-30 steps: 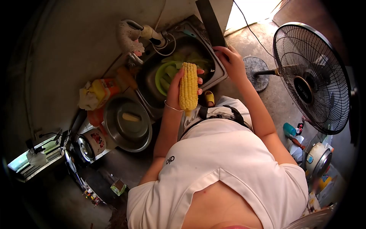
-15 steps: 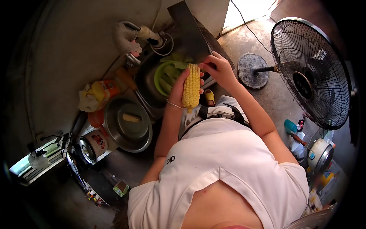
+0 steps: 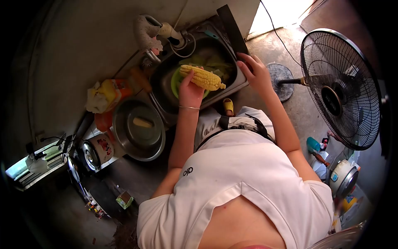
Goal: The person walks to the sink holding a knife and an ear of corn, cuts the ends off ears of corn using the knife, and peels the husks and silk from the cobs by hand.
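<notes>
A husked yellow corn cob (image 3: 203, 78) lies tilted across my left hand (image 3: 190, 94), whose fingers wrap round it above the sink (image 3: 161, 74). The cob's stub end points right, toward my other hand. My right hand (image 3: 258, 74) is apart from the cob, over the sink's right rim beside a long dark panel (image 3: 232, 31). Its thumb and fingers are spread, with nothing visible between them. Under the cob, a bright green basin (image 3: 175, 83) sits in the sink, partly hidden by my left hand and the cob. Pale green leaves (image 3: 222, 66) lie in the sink.
Left of the sink stands a metal bowl (image 3: 151, 143) with a pale piece (image 3: 142, 122) in it. The faucet (image 3: 168, 33) with its cloth wrap rises behind. A standing fan (image 3: 338, 93) is at right. A pot (image 3: 99, 150) is further left.
The cob has turned from upright to nearly level, its stub end now pointing right. My right hand has moved away from it, to the right, and its fingers have spread.
</notes>
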A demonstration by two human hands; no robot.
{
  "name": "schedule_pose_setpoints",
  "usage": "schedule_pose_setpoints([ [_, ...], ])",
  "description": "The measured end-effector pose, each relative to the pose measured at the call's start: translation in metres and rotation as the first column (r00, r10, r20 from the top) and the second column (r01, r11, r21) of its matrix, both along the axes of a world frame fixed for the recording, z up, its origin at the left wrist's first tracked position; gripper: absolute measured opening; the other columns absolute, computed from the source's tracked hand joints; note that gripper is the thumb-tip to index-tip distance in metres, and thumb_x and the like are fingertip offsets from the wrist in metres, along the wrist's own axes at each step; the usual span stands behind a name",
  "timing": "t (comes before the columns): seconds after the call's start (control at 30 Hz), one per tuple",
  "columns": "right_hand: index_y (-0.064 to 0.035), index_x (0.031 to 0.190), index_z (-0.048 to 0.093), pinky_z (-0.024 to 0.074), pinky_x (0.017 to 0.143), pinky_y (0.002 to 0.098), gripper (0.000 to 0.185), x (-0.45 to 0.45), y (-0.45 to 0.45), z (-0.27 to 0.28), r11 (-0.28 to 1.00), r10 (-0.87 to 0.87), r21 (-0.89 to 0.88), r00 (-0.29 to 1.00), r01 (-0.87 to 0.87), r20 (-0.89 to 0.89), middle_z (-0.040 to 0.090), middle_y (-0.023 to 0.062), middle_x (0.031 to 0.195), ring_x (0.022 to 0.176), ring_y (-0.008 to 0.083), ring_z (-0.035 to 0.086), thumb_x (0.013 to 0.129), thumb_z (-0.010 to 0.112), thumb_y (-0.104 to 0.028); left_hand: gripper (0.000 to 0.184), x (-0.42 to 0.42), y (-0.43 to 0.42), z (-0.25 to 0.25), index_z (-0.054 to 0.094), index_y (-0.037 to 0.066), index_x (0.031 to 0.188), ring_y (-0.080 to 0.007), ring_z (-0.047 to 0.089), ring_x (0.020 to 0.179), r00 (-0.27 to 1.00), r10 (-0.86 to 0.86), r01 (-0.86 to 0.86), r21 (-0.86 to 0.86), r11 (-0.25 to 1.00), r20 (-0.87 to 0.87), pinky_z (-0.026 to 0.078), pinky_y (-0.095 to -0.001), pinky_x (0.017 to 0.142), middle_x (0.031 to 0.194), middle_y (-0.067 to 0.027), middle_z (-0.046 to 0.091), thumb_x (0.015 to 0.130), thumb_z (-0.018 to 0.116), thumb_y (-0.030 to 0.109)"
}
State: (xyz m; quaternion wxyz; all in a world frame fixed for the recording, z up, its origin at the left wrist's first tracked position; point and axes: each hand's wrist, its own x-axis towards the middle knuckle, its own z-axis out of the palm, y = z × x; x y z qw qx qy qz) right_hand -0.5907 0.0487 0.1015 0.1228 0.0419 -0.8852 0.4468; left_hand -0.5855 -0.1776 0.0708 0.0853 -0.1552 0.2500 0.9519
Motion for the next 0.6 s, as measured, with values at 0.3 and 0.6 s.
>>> schedule_pose_setpoints([
  [0.3,-0.0016,0.101,0.062,0.0409,0.062,0.0265,0.033,0.023,-0.027,-0.025,0.917,0.223,-0.371,0.96,-0.149,0.167,0.051,0.0051,0.079,0.067,0.0122,0.049,0.083,0.068,-0.029,0.026,0.003,0.026,0.023,0.051,0.001,0.109,-0.0271,0.056,0.108,0.976,0.111,-0.163,-0.295,0.942,-0.187,0.046,-0.0405,0.093,0.109,-0.0128,0.058,0.09,0.058,0.018],
  [0.6,-0.0031,0.084,0.056,0.0358,0.046,0.0195,0.03,0.016,-0.026,-0.017,0.733,0.282,-0.678,0.883,0.054,0.375,0.049,0.0,0.065,0.054,0.0052,0.046,0.096,0.051,-0.03,0.037,0.02,0.035,0.034,0.047,0.003,0.114,-0.0308,0.057,0.107,0.977,0.092,-0.162,-0.386,0.908,-0.195,0.049,-0.0418,0.089,0.112,-0.0163,0.057,0.095,0.047,0.035],
])
